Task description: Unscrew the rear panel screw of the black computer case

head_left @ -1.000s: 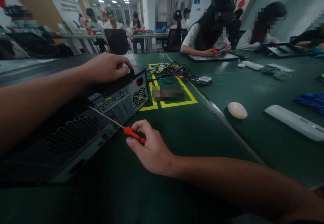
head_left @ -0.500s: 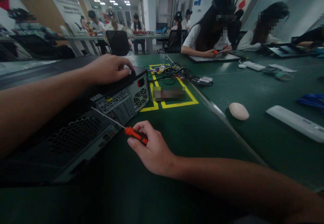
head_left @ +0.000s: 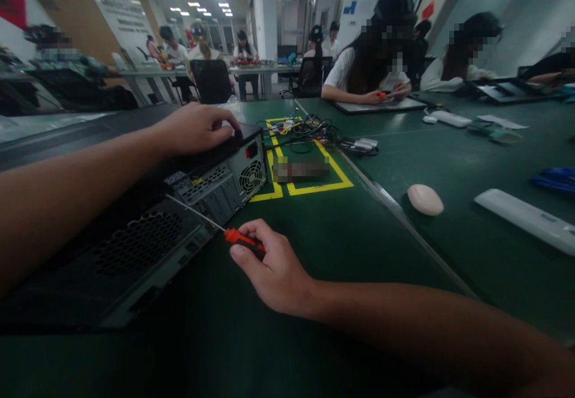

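Note:
A black desktop computer case (head_left: 135, 248) stands at the left, its metal rear panel with slot covers and a fan grille turned toward me. My left hand (head_left: 197, 127) rests on its top near the rear edge, thumb and forefinger apart, fingertips bent down onto the surface. In my right hand (head_left: 274, 266) is a screwdriver (head_left: 242, 241) with an orange-and-black handle. Its thin shaft slants up and left, and its tip meets the rear panel's side edge. Whether a screw sits under the tip is too small to tell.
On the green table (head_left: 359, 242), yellow tape frames a blurred-out object (head_left: 300, 170) and a tangle of cables (head_left: 318, 128). Rightward lie a pale rounded object (head_left: 425, 199) and a long white bar (head_left: 525, 218). A co-worker (head_left: 372, 56) leans over a flat panel across the table.
The whole view has shifted slightly, with things a little lower and to the right. Both hands keep their places, and the screwdriver tip stays at the same spot on the case.

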Motion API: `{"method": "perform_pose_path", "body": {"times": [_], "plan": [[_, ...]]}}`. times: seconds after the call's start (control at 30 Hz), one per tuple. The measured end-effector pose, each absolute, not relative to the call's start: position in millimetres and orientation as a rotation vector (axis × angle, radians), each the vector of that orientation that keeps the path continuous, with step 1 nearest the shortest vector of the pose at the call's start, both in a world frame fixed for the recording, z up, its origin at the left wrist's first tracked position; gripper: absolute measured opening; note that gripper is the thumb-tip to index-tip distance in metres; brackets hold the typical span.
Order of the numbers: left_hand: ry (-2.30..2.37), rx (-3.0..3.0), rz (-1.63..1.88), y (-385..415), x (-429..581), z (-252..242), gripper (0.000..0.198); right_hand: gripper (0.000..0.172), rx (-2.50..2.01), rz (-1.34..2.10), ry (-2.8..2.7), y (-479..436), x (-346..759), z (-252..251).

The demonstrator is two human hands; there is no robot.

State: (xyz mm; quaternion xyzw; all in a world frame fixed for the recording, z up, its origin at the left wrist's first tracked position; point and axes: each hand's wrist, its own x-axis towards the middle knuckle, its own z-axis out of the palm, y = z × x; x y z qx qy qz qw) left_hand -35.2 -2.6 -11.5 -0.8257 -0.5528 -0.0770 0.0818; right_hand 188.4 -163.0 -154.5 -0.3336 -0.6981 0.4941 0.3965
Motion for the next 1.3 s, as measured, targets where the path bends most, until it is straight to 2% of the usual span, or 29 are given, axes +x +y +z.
{"method": "perform_pose_path", "body": {"times": [0.27,0.4,0.53,0.73,1.3], "plan": [[-1.675,-2.481,-0.205,-1.4,-36.7,-11.1,0.054,0.020,-0.755,1.195,-1.809,-160.4,187.7,-159.5],[-1.672,-2.474,-0.225,-0.9,-37.5,-12.0,0.053,0.020,-0.769,1.285,-1.809,-161.3,188.2,-157.6],[-1.677,-2.475,-0.218,-2.4,-36.2,-11.0,0.054,0.028,-0.803,1.310,-1.776,-162.7,187.4,-156.9],[-1.675,-2.484,-0.214,-3.4,-35.8,-10.7,0.055,0.019,-0.813,1.291,-1.772,-161.4,185.7,-158.6],[-1.708,-2.469,-0.216,-2.2,-36.0,-11.3,0.057,0.019,-0.814,1.336,-1.759,-161.7,186.8,-158.3]]}}
